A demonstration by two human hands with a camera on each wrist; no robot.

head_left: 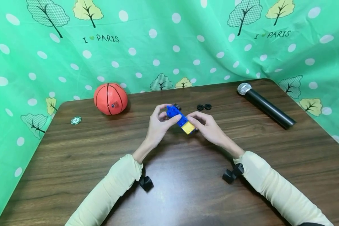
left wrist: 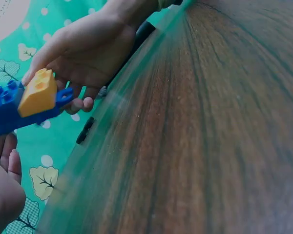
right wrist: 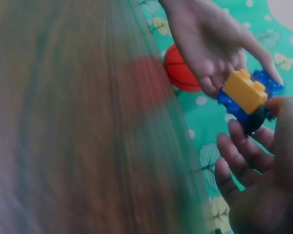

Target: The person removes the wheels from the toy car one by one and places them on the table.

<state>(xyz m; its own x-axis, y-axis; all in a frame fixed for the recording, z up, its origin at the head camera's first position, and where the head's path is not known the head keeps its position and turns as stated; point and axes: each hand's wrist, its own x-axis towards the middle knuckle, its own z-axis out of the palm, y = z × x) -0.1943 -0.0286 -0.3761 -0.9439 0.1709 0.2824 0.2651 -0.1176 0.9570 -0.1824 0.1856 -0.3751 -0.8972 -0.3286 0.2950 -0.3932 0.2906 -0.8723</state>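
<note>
A toy car [head_left: 177, 116] built of blue and yellow blocks is held up over the table. My left hand [head_left: 157, 127] grips its blue end, thumb on top and fingers underneath. A yellow block [right wrist: 245, 91] sits on the blue base at the other end. There my right hand [head_left: 210, 128] pinches a black wheel [right wrist: 256, 121] at the car's side between thumb and index finger, its other fingers loosely bent. Another black wheel [head_left: 177, 107] shows at the blue end. Two loose black wheels [head_left: 204, 107] lie on the table beyond the hands.
At the back left of the wooden table [head_left: 101, 163] sits a red basketball [head_left: 110, 99], with a green and white chip [head_left: 76, 120] left of it. A black microphone [head_left: 265, 105] lies at the back right. A green polka-dot cloth [head_left: 164, 37] hangs behind the table.
</note>
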